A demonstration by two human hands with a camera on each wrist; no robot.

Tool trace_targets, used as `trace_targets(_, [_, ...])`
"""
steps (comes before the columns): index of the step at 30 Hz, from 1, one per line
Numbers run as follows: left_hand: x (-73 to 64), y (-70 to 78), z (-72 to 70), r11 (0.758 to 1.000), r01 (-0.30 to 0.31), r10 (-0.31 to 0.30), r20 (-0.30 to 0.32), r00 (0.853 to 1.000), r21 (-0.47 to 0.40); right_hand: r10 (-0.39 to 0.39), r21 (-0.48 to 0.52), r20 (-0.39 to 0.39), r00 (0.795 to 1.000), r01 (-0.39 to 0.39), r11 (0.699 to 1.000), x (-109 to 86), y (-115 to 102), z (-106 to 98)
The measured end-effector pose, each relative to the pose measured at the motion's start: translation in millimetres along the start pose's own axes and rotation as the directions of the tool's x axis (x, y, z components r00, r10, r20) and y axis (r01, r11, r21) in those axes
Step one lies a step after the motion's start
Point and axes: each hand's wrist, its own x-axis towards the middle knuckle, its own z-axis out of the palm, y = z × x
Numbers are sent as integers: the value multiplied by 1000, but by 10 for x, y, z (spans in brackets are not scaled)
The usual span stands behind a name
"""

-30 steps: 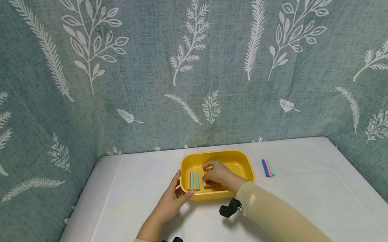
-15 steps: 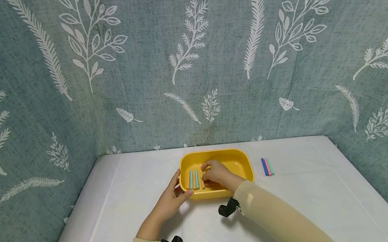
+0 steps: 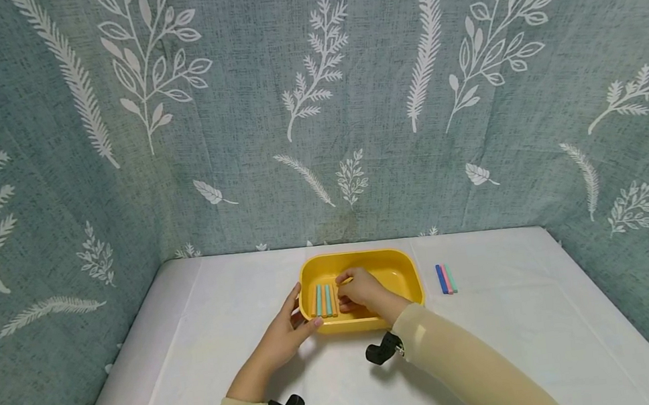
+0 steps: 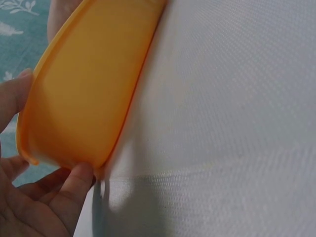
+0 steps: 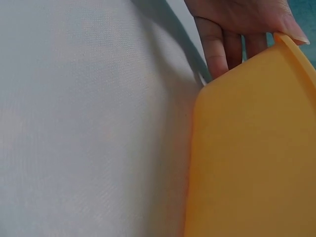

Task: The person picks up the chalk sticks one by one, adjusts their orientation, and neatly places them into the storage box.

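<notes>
A yellow tray (image 3: 400, 321) stands on the white table. My left hand (image 3: 282, 332) grips its near left corner, thumb at the front and fingers along the left side; the left wrist view shows these fingers (image 4: 74, 195) against the tray's end. Inside, thin chalk sticks lie side by side at the left, orange and teal by turns. My right hand (image 3: 366, 290) reaches into the tray, fingertips just right of the rightmost orange chalk stick (image 3: 333, 301). Whether they touch it is too small to tell. The right wrist view shows only the tray's outside and the left hand.
Blue (image 3: 441, 279), pink (image 3: 447, 279) and green (image 3: 452, 279) chalk sticks lie together on the table right of the tray. A patterned green-grey cloth (image 3: 266, 223) hangs behind the table and along both sides.
The rightmost orange chalk stick has shifted left, from beside my right fingertips to close against the teal one. My left hand keeps its grip on the tray; the right hand has barely moved.
</notes>
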Motion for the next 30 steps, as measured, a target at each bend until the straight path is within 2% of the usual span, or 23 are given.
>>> trace_targets(6, [7,12,-4,1000,1,-1,0,1000,5,-24,10,-33,999,24,1000,-26,-13,-44])
trace_targets(13, [-15,33,-9,1000,5,-5,-10,1000,18,-85,-7,2,996,85,996,-117,-46,-169])
trace_targets(25, [-10,21,-1,1000,-6,7,3,1000,-11,-160,0,43,986,160,987,-403,-93,-542])
trace_targets(30, [-5,22,-1,1000,0,0,-2,1000,2,-184,-50,34,982,186,981,-521,-121,-713])
